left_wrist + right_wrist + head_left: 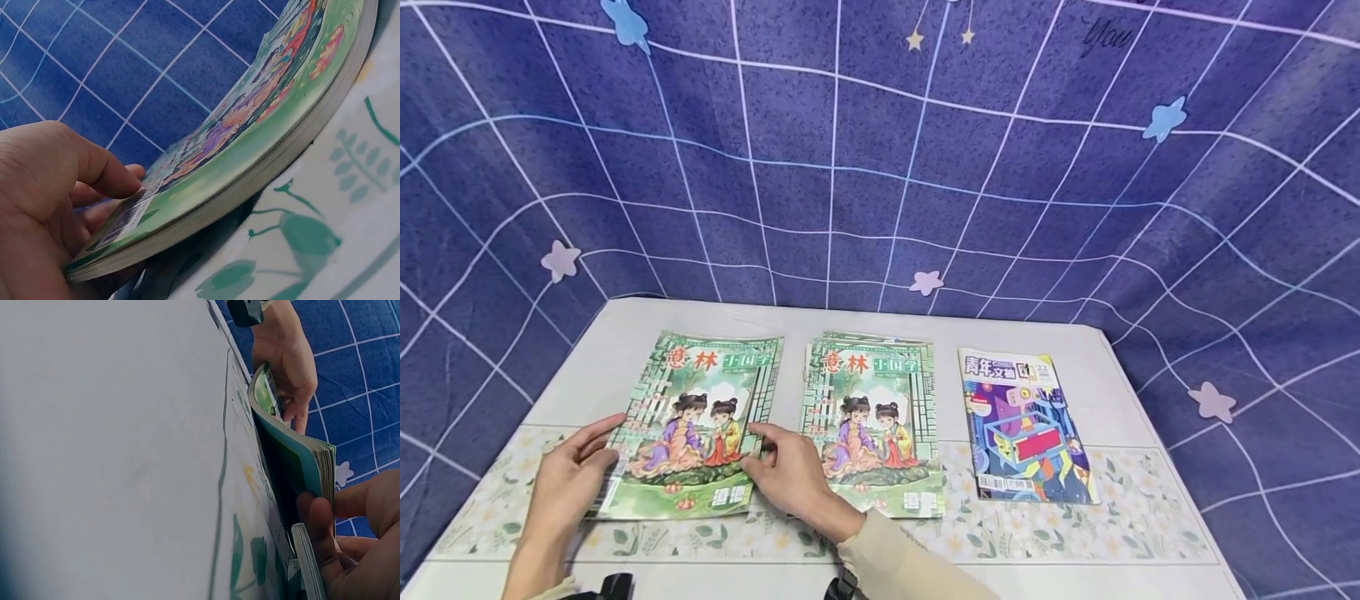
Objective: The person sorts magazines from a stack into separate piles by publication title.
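In the head view, a green magazine point(677, 492) with two cartoon figures on its cover is held at both sides. My left hand point(567, 487) grips its left edge, thumb over the cover, as the left wrist view shows the hand point(37, 187) at a bowed magazine point(225, 175). My right hand point(793, 475) pinches the right edge. From the right wrist view, that hand point(372, 550) has fingers on both sides of the thick page block, and the magazine point(303, 453) bends up off the table there.
Right of the held magazine lies a stack of magazines point(880, 492) with the same cover on top. Farther right is a purple magazine point(1030, 442). The white table point(880, 575) has a floral band point(1135, 517). A blue gridded cloth point(880, 200) hangs behind and at the sides.
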`<action>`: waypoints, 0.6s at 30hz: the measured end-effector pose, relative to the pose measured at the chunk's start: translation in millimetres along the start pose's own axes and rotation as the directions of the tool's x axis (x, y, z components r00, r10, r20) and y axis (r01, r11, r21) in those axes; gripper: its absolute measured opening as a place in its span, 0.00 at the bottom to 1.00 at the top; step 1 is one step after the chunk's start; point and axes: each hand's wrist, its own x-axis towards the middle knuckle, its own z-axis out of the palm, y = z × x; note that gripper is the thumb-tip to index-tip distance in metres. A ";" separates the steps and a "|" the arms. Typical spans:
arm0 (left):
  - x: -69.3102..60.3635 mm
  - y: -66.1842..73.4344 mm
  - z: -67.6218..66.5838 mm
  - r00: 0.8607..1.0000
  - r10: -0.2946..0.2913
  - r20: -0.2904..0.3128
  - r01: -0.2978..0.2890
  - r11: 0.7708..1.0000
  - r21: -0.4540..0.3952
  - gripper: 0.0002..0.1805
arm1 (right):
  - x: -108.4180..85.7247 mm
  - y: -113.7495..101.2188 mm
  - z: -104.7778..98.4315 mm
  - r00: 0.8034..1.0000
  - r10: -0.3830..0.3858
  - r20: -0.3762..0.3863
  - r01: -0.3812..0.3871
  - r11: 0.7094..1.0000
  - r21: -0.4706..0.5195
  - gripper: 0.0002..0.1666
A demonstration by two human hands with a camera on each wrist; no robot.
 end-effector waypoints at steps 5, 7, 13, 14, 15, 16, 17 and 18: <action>0.2 -6.0 1.9 0.996 0.069 -0.049 -0.071 0.997 -0.038 0.26 | -0.1 -0.2 0.1 1.000 0.005 -0.010 -0.006 1.000 -0.013 0.29; -0.5 -7.5 1.2 0.994 0.085 -0.062 -0.088 0.995 -0.048 0.26 | -0.2 -0.3 -0.4 1.000 0.010 -0.013 -0.010 1.000 -0.013 0.29; -2.8 -6.6 -1.4 0.992 0.108 -0.057 -0.108 0.994 0.002 0.26 | -1.5 -1.4 -1.2 0.999 0.032 -0.034 -0.032 0.999 0.002 0.32; -3.0 -6.1 -1.6 0.993 0.111 -0.052 -0.110 0.994 0.007 0.27 | -1.9 -1.6 -1.2 0.999 0.039 -0.037 -0.039 0.999 0.010 0.33; -3.0 -5.5 -1.8 0.993 0.112 -0.046 -0.111 0.994 0.010 0.27 | -2.2 -1.7 -1.2 0.998 0.045 -0.037 -0.044 0.999 0.018 0.33; -3.3 -5.1 -1.9 0.993 0.113 -0.040 -0.112 0.994 0.013 0.27 | -2.5 -1.9 -1.2 0.998 0.051 -0.038 -0.050 0.998 0.025 0.33; -3.5 -4.7 -1.9 0.993 0.115 -0.036 -0.115 0.993 0.015 0.27 | -2.8 -2.2 -1.2 0.998 0.055 -0.039 -0.054 0.998 0.028 0.33; -3.9 -4.4 -1.8 0.992 0.119 -0.034 -0.118 0.993 0.019 0.27 | -3.1 -2.4 -1.1 0.997 0.064 -0.037 -0.063 0.997 0.033 0.34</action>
